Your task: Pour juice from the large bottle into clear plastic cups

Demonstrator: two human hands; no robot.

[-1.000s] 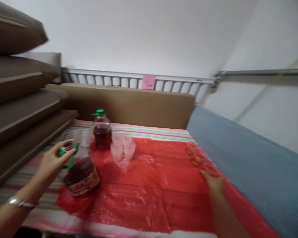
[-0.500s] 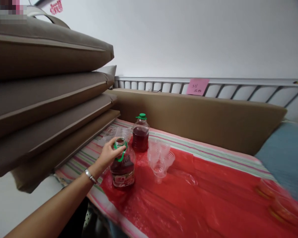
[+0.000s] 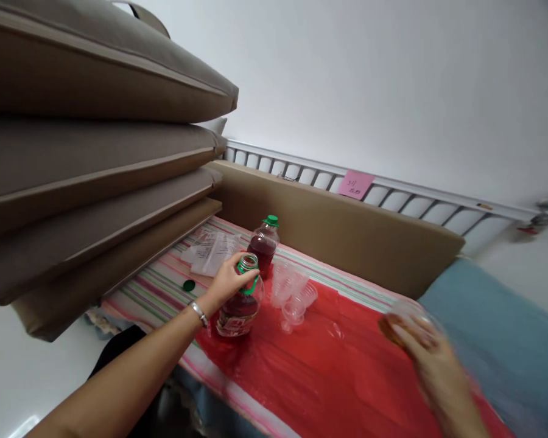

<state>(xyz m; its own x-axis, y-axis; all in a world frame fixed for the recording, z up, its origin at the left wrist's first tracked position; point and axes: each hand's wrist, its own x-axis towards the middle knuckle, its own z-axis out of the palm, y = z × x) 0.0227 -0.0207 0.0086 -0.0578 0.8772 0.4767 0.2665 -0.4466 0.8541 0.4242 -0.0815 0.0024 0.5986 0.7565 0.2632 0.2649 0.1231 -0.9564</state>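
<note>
My left hand (image 3: pixel 231 281) grips the neck of an uncapped clear juice bottle (image 3: pixel 237 319), which holds dark red liquid and stands upright on the red plastic sheet. A green ring and handle circle its neck. My right hand (image 3: pixel 422 340), blurred by motion, holds a clear plastic cup (image 3: pixel 397 319) with amber liquid at the bottom, over the sheet's right end. Behind the first bottle stands a second bottle (image 3: pixel 261 244) of red liquid with its green cap on. Several clear empty plastic cups (image 3: pixel 292 289) lie close to the bottles.
A green bottle cap (image 3: pixel 189 285) and clear plastic bags (image 3: pixel 212 252) lie on the striped cloth (image 3: pixel 155 289). The red sheet (image 3: pixel 319 371) covers the middle. Stacked cushions (image 3: pixel 119 152) rise at left. A brown padded board (image 3: pixel 338 219) leans behind, and blue fabric (image 3: pixel 484 316) is at right.
My right hand has come into view at the right with a cup of amber liquid. My left hand stays on the bottle's neck. The view has turned and tilted.
</note>
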